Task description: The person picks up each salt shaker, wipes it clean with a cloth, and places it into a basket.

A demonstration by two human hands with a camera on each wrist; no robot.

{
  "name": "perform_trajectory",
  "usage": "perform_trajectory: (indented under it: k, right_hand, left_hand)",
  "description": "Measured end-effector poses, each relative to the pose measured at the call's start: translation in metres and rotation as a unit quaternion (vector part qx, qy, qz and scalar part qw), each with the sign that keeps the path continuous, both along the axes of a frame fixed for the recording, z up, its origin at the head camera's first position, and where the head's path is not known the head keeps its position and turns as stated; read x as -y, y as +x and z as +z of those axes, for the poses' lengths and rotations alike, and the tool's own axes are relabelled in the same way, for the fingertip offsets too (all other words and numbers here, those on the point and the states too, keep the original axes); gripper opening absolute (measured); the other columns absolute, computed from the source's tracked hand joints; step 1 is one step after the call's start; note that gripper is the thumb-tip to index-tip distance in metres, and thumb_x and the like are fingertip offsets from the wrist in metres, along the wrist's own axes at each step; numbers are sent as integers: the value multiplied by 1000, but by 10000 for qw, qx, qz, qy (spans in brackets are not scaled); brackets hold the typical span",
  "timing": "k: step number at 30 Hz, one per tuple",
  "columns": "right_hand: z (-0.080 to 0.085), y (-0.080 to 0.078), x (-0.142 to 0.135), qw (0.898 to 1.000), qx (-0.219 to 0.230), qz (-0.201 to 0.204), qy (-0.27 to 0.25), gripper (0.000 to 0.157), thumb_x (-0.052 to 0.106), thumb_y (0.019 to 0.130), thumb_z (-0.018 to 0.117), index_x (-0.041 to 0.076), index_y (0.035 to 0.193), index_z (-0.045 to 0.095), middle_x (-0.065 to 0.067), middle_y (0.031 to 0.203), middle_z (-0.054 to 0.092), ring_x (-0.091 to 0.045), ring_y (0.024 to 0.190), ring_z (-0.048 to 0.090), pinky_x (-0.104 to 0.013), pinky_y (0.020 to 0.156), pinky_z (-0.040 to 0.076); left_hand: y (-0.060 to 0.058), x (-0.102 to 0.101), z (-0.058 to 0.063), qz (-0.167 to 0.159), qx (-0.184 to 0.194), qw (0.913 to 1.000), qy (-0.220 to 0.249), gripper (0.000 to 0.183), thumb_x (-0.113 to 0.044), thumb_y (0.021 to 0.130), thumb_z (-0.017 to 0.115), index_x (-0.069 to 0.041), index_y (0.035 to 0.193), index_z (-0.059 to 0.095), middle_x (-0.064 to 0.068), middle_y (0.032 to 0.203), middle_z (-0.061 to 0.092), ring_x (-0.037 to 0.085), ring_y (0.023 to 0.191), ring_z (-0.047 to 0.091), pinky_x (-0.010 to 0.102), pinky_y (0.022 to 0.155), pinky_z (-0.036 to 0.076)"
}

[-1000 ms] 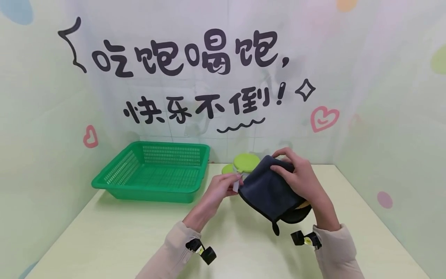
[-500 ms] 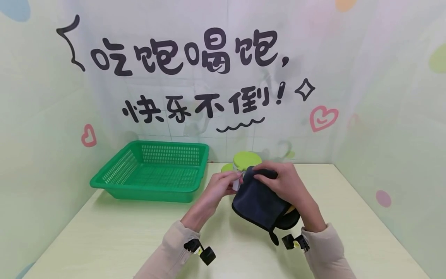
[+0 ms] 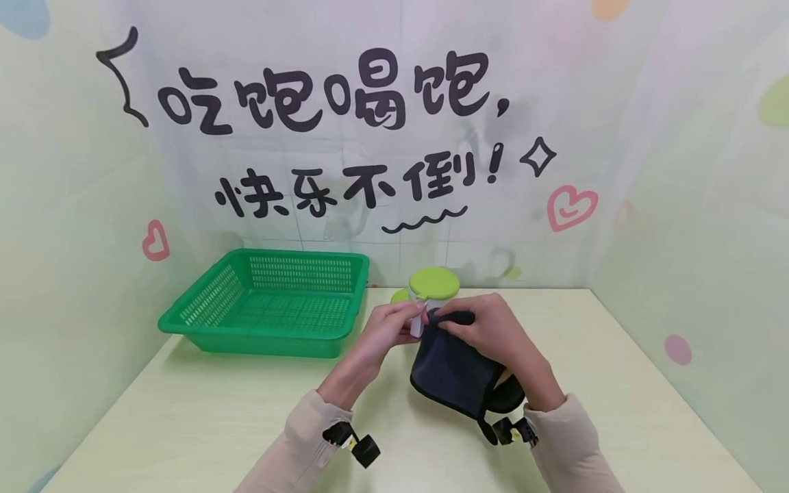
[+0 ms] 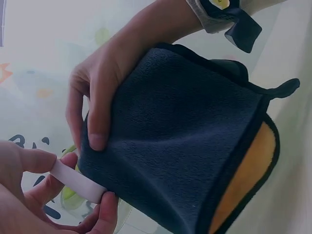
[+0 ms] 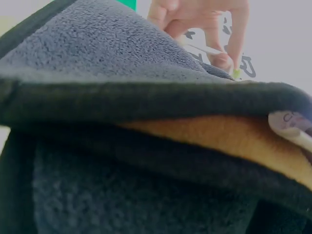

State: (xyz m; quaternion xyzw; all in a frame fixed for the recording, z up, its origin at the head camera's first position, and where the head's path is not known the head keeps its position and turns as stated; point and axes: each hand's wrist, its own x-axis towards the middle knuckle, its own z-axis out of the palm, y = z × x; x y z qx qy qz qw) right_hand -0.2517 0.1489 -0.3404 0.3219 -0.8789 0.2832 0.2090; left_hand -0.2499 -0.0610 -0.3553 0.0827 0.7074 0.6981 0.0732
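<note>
My left hand grips the white handle of a cup with a lime-green lid. The handle lies between thumb and fingers. Pinched in my right hand is a folded dark grey-blue towel with black edging and a small hanging loop. Its orange inner side shows at the open fold. The towel's upper corner sits right at the cup beside the handle and covers part of the cup's body. In the right wrist view the towel fills most of the picture, with the left hand behind it.
A green perforated plastic basket stands at the back left of the pale wooden table. Another lime-green rounded top shows behind the cup. A printed backdrop closes off the rear and sides.
My right hand has moved left and slightly down, bringing the towel from beside the cup to its body near the handle. The left hand keeps its grip on the handle nearly unmoved.
</note>
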Motion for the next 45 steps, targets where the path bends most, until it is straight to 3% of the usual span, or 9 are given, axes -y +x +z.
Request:
perform_trajectory:
  k: [6,13,16,25,28,32,35,41,45]
  right_hand:
    - [-1,0,4,9986,284,6,444,14,17,88,82,18,101,83,3,97,81,-16,92,75,-37,83,59]
    - [-1,1,3,9985,-535,-144,21,17,14,86,84,17,103,82,1,97,81,-16,90,77,-38,80,60]
    - [-1,2,3,9976,-664,-141,-154,18,13,85,85,17,102,82,0,97,81,-17,90,77,-39,79,61]
    - [-8,-2,8,9981,96,-60,598,12,17,87,82,20,99,82,5,91,80,-12,82,73,-31,75,57]
    - [-7,-2,7,9981,-3,-69,606,13,17,87,83,20,100,82,5,91,80,-12,82,74,-31,75,57]
    - [-3,0,5,9987,-432,-146,210,17,15,86,84,18,102,81,2,95,81,-15,87,76,-36,78,60]
    - [-1,0,6,9985,-509,-181,1,18,14,85,84,17,103,81,0,97,81,-17,89,77,-39,79,61]
    - [-6,-4,10,9976,45,-55,685,13,17,88,82,20,100,81,5,93,80,-14,87,75,-35,79,59]
    - [-6,-4,9,9965,51,-82,825,13,18,87,83,21,99,81,6,91,80,-14,83,74,-33,75,58]
  left_hand:
    - [0,1,5,-31,13,9999,105,29,-28,104,58,-4,92,69,0,89,63,14,79,63,27,79,57]
    - [-2,0,3,-25,36,9999,128,28,-28,104,58,-5,92,70,-1,90,63,13,81,63,26,80,58]
    - [-2,-1,2,-19,53,9999,117,28,-28,104,57,-5,92,70,-1,91,62,13,81,64,26,80,58]
    - [-2,0,2,43,50,9998,187,32,-29,104,58,0,95,69,-1,85,62,12,75,63,27,77,57]
    - [-3,0,1,45,56,9997,214,32,-29,103,58,0,95,68,-1,85,63,13,75,64,27,77,57]
    - [-4,-1,1,19,80,9998,205,30,-29,103,58,-4,92,69,-1,88,63,12,78,64,26,78,57]
    - [-5,-2,3,38,77,9998,185,29,-29,104,58,-6,91,70,-2,90,63,12,79,65,25,77,57]
    - [-5,-1,5,97,30,9998,184,29,-28,103,59,-5,89,69,-1,85,63,12,76,64,26,76,57]
    - [-5,-1,6,35,66,9997,253,28,-28,103,59,-5,89,69,-1,84,63,12,75,63,26,77,57]
